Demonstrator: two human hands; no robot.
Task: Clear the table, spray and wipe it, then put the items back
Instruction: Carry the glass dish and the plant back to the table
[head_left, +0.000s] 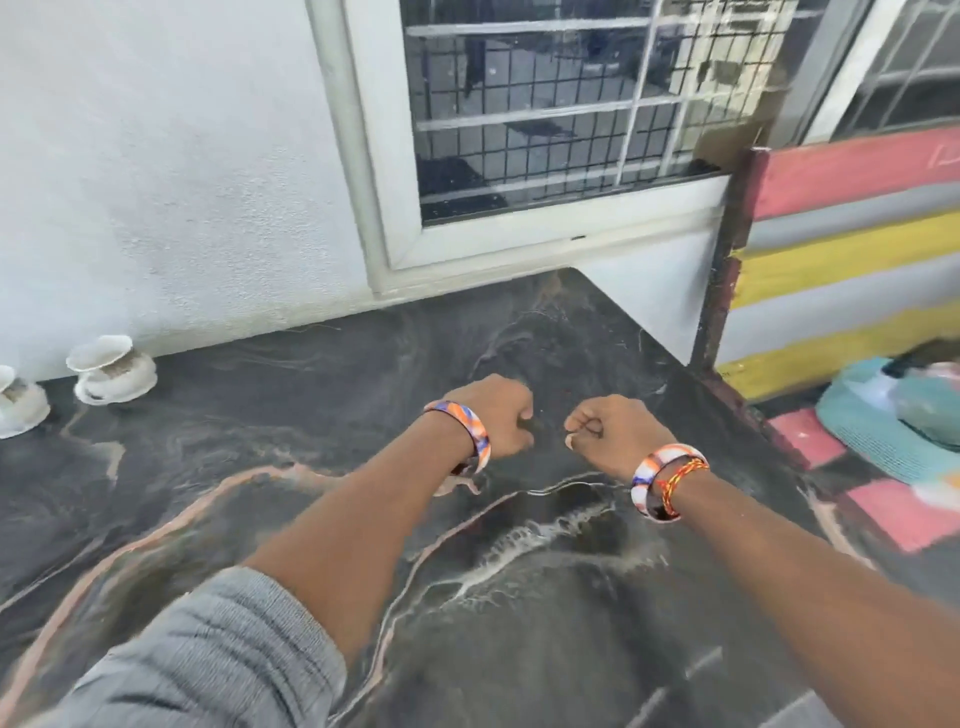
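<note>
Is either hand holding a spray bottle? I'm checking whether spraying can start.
No, the left hand and right hand are both curled into fists holding nothing above the table.

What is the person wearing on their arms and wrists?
The left arm has a grey ribbed sleeve pushed up. The left wrist wears a swirly orange, blue and white bangle. The right wrist has a matching bangle plus a red and yellow thread.

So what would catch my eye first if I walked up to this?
Two clenched hands, left and right, held close together over the middle of a dark marble table, each wrist in a colourful bangle. Next, two white ceramic pots at the table's far left edge by the wall, and the barred window behind.
</note>
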